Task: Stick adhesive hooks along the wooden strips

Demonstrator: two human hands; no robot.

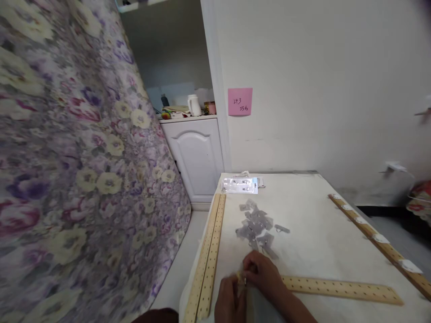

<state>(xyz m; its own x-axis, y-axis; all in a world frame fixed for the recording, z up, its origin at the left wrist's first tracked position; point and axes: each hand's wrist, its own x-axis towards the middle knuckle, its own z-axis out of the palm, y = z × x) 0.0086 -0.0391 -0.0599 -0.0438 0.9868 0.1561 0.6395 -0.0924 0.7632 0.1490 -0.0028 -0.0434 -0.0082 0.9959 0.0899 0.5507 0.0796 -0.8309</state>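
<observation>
Close to the table's near edge, my two hands work almost touching. My left hand (230, 299) is closed, fingers at a tan wooden end that is in line with a perforated wooden strip (340, 289); my right hand hides whether they join. My right hand (264, 272) is closed in a pinch over that spot. A small shiny metal piece (245, 281) shows by its fingertips, too small to name surely. Ahead of my hands lies a loose pile of small clear plastic packets (256, 224) with metal bits inside. One packet (282, 229) lies apart on the right.
Two perforated wooden strips (212, 251) lie along the left of the white table (303, 202). Another strip (384, 246) with several white pieces runs along the right edge. Flat packages (239, 185) lie at the far left corner. A floral curtain (101, 179) hangs on the left.
</observation>
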